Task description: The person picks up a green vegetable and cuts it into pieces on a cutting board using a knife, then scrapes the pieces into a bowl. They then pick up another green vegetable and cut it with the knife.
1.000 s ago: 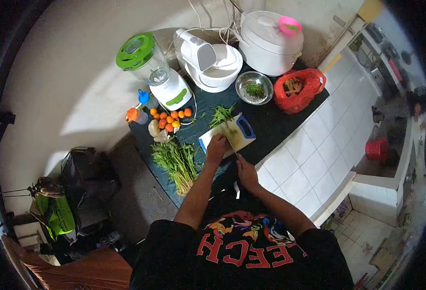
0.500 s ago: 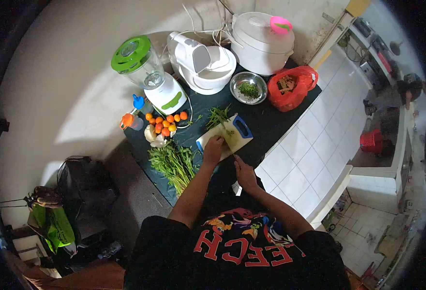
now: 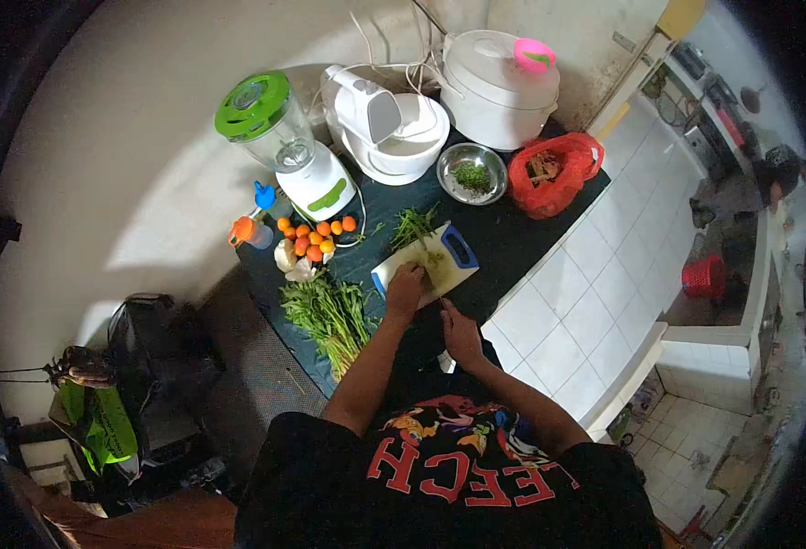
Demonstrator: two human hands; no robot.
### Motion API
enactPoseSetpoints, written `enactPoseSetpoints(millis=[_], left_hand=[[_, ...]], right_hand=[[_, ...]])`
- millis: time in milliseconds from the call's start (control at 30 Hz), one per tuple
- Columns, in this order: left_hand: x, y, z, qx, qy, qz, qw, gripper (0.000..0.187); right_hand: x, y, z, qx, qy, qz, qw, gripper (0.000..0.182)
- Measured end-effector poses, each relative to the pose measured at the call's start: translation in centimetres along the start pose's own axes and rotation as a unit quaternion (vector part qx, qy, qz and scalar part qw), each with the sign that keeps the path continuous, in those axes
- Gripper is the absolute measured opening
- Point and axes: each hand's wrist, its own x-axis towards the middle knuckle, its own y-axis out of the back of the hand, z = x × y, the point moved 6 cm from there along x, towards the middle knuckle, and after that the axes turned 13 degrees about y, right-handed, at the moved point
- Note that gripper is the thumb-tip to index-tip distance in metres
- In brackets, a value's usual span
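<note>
A white cutting board (image 3: 465, 267) with blue ends lies on the dark tabletop, with small green bits on it. My left hand (image 3: 406, 285) rests on its left part, fingers curled down; what is under them is hidden. At the board's near edge my right hand (image 3: 460, 334) is closed around a knife, whose thin blade barely shows over the board. Cut green stems (image 3: 414, 226) lie at the far edge of the board. A leafy bunch of greens (image 3: 329, 316) sits left of my left arm.
Orange tomatoes (image 3: 315, 252) and pale bulbs (image 3: 286, 256) lie beyond the greens. Behind stand a blender (image 3: 316, 183), a stand mixer (image 3: 366, 110), a metal bowl (image 3: 453, 188) holding chopped greens, a large white pot (image 3: 494, 101) and a red plastic bag (image 3: 549, 192). Tiled floor (image 3: 567, 320) lies right.
My left hand has shifted slightly on the board, its fingers a little further forward. My right hand has moved slightly down and left. The view has tilted a little.
</note>
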Motion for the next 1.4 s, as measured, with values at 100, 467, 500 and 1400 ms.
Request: enactPoseSetpoints(millis=[100, 467, 500, 1400], left_hand=[[-0.1, -0.1, 0.1, 0.006, -0.021, 0.027, 0.999, 0.020], [-0.3, 1.0, 0.4, -0.002, 0.016, -0.007, 1.000, 0.021], [-0.4, 0.9, 0.2, -0.025, 0.027, -0.001, 0.999, 0.021], [-0.5, 0.1, -0.2, 0.002, -0.064, 0.017, 0.998, 0.022]], right_hand=[[0.2, -0.3, 0.4, -0.027, -0.016, -0.013, 0.999, 0.044], [1.5, 0.2, -0.9, -0.030, 0.034, 0.027, 0.999, 0.042], [1.3, 0.6, -1.4, -0.030, 0.034, 0.026, 0.999, 0.042], [1.8, -0.5, 0.3, -0.030, -0.025, -0.034, 0.999, 0.043]])
